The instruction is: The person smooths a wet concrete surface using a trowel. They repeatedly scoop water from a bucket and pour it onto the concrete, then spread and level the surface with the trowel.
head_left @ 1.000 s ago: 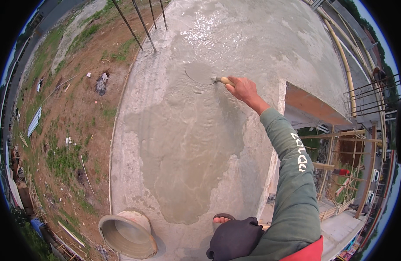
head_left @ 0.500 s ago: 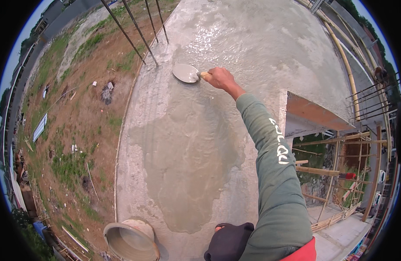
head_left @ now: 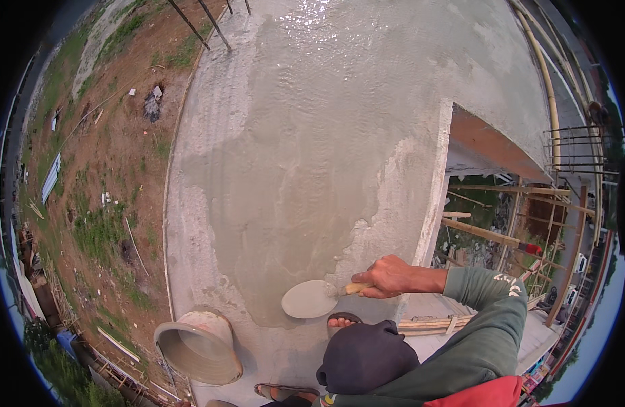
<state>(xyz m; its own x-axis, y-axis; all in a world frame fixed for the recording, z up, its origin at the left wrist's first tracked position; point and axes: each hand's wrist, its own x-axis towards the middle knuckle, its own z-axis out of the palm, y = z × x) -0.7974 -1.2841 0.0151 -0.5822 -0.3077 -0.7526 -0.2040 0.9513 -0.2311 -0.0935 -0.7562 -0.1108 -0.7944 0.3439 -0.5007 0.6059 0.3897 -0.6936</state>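
Observation:
My right hand (head_left: 388, 277) is wrapped round the wooden handle of a trowel (head_left: 310, 300) with an oval blade coated in grey. The blade lies flat at the near edge of a wet layer of cement slurry (head_left: 292, 224), just beyond my sandalled foot (head_left: 342, 320). Pale, rough concrete (head_left: 190, 230) borders the wet patch on the left and in front. To the left of the trowel a cement-stained bucket (head_left: 197, 346) leans, tilted, its inside showing. My left hand is outside the picture.
The slab's left edge (head_left: 168, 203) drops to grassy, littered ground (head_left: 102, 230). On the right, a rectangular opening (head_left: 489, 210) shows timber props below. Steel bars (head_left: 214, 24) stand up at the far left; bamboo poles (head_left: 546, 88) run along the right.
My right hand has drawn the trowel from the far part of the slab back toward my feet. My elbow is now bent, and the view has shifted down.

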